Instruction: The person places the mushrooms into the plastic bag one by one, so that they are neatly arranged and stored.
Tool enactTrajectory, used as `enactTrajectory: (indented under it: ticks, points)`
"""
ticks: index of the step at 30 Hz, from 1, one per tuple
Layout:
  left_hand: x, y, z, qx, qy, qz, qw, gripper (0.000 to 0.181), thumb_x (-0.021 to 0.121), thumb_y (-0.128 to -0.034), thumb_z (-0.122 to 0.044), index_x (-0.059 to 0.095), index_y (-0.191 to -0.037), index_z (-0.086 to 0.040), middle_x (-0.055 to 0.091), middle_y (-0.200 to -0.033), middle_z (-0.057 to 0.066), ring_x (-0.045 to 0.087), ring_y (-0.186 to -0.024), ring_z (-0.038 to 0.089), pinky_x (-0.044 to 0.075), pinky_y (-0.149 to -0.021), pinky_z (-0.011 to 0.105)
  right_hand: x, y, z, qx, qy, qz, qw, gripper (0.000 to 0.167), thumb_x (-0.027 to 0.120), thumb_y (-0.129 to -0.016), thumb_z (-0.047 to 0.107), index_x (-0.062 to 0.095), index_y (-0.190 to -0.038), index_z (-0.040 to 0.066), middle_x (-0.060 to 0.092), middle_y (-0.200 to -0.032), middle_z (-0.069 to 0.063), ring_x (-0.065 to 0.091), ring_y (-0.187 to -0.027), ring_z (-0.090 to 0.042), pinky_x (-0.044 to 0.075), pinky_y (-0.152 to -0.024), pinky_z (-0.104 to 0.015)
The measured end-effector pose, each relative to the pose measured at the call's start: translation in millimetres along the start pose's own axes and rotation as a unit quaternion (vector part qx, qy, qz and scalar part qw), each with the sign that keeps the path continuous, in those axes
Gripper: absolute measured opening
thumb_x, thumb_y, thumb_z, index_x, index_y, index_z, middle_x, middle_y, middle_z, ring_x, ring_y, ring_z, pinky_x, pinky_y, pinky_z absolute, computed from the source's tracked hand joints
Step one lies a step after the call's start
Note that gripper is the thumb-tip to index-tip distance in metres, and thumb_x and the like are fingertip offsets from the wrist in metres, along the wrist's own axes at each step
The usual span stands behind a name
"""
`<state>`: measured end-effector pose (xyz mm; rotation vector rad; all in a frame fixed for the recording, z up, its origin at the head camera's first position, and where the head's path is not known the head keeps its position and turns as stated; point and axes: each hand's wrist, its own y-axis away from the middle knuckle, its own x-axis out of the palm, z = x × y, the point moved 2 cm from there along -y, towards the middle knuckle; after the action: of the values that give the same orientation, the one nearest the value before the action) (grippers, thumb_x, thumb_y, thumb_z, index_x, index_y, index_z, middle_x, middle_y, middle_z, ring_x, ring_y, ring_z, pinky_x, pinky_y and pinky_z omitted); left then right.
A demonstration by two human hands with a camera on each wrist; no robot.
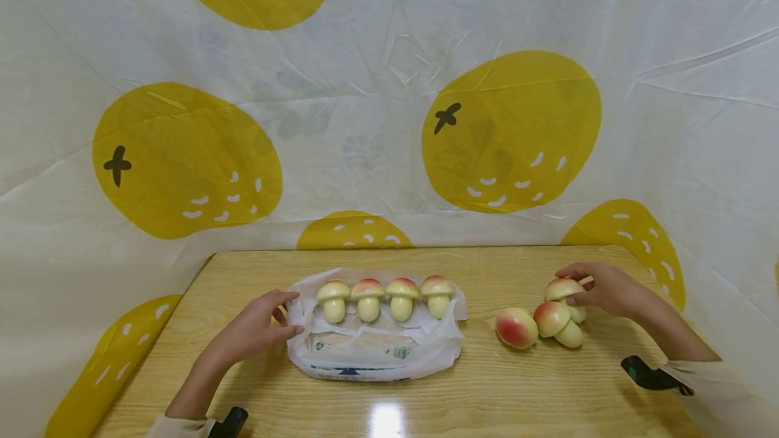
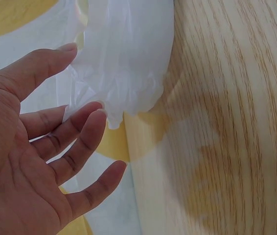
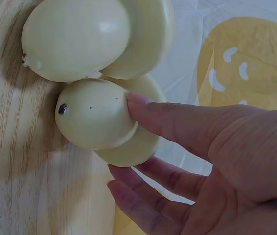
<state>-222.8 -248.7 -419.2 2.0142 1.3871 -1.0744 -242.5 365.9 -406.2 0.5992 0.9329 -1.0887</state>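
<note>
Toy mushrooms with red-and-cream caps stand in a row, several of them, one of which is a mushroom (image 1: 368, 299), at the back of a white plastic bag (image 1: 447, 350). At the bag's left edge is my left hand (image 1: 266, 323), thumb and fingers spread apart and loosely bent; its fingertips are at the plastic, without pinching it. My right hand (image 1: 608, 291) grips a toy mushroom (image 3: 94, 115) between thumb and fingers, at the right of the table. Close against it leans another mushroom (image 1: 550, 320). A third mushroom (image 1: 516, 328) shows mainly its red cap, its stem hidden.
The wooden table (image 1: 481, 397) reaches back to a white curtain (image 1: 365, 154) printed with large yellow fruit. Bare wood lies between the bag and the mushrooms on the right. Inside the bag's front, a pale printed packet or panel (image 1: 365, 343) shows.
</note>
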Motion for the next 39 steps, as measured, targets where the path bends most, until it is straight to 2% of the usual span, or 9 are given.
enactTrajectory:
  ticks: [4, 9, 19, 24, 29, 34, 39]
  points:
    - [-0.1, 0.4, -0.3, -0.002, 0.0, 0.001, 1.0, 0.067, 0.082, -0.0873, -0.029, 0.057, -0.138, 0.006, 0.064, -0.112, 0.006, 0.062, -0.089, 0.017, 0.051, -0.067, 0.024, -1.6, -0.6, 0.0, 0.002, -0.001, 0.008, 1.0, 0.052, 0.081, -0.085, 0.013, 0.062, -0.127, -0.011, 0.068, -0.112, -0.024, 0.066, -0.099, -0.039, 0.057, -0.077, -0.042]
    - [0.2, 1.3, -1.1, -0.001, 0.005, 0.0, 1.0, 0.067, 0.082, -0.087, -0.029, 0.056, -0.138, 0.006, 0.063, -0.111, 0.006, 0.062, -0.089, 0.018, 0.051, -0.067, 0.025, -3.9, -0.7, -1.7, 0.017, 0.006, 0.017, 0.9997, 0.055, 0.081, -0.086, 0.016, 0.06, -0.129, -0.011, 0.066, -0.115, -0.031, 0.065, -0.098, -0.043, 0.056, -0.072, -0.041]
    - [-1.1, 0.9, -0.6, -0.005, -0.003, 0.003, 1.0, 0.067, 0.081, -0.0883, -0.029, 0.055, -0.139, 0.006, 0.063, -0.111, 0.006, 0.061, -0.091, 0.019, 0.052, -0.068, 0.025, -3.8, 1.0, -1.2, 0.025, 0.023, 0.001, 0.9994, 0.053, 0.082, -0.085, 0.023, 0.063, -0.125, -0.008, 0.068, -0.11, -0.026, 0.063, -0.101, -0.045, 0.052, -0.074, -0.045]
    - [-1.9, 2.0, -1.6, -0.006, -0.001, 0.002, 1.0, 0.067, 0.081, -0.0881, -0.029, 0.055, -0.139, 0.007, 0.062, -0.108, 0.005, 0.061, -0.091, 0.019, 0.051, -0.068, 0.025, -4.2, 1.8, -2.0, 0.054, -0.038, 0.026, 0.9975, 0.056, 0.079, -0.089, 0.02, 0.057, -0.132, -0.01, 0.06, -0.118, -0.036, 0.066, -0.096, -0.036, 0.057, -0.069, -0.04]
    - [-2.2, 2.5, -2.1, -0.005, 0.002, 0.003, 1.0, 0.068, 0.081, -0.0878, -0.029, 0.055, -0.139, 0.007, 0.062, -0.107, 0.005, 0.061, -0.091, 0.019, 0.051, -0.067, 0.025, -2.8, 3.3, -5.1, 0.088, -0.127, 0.058, 0.9863, 0.063, 0.074, -0.094, 0.018, 0.046, -0.14, -0.014, 0.051, -0.125, -0.04, 0.066, -0.096, -0.03, 0.059, -0.074, -0.042]
    - [-2.1, 1.4, 0.2, 0.002, -0.002, 0.004, 1.0, 0.069, 0.081, -0.0883, -0.03, 0.055, -0.139, 0.007, 0.062, -0.107, 0.005, 0.061, -0.091, 0.019, 0.051, -0.067, 0.025, 0.4, 4.0, -6.7, 0.113, -0.171, 0.073, 0.976, 0.067, 0.072, -0.095, 0.019, 0.04, -0.145, -0.013, 0.052, -0.123, -0.035, 0.063, -0.093, -0.029, 0.059, -0.076, -0.041]
    - [-2.2, 0.7, 0.8, 0.003, -0.004, 0.003, 1.0, 0.069, 0.081, -0.0882, -0.031, 0.055, -0.139, 0.007, 0.062, -0.11, 0.006, 0.061, -0.091, 0.019, 0.051, -0.067, 0.025, 3.7, 3.7, -9.2, 0.123, -0.193, 0.081, 0.9701, 0.067, 0.07, -0.096, 0.019, 0.038, -0.146, -0.012, 0.054, -0.12, -0.029, 0.061, -0.091, -0.027, 0.058, -0.075, -0.041]
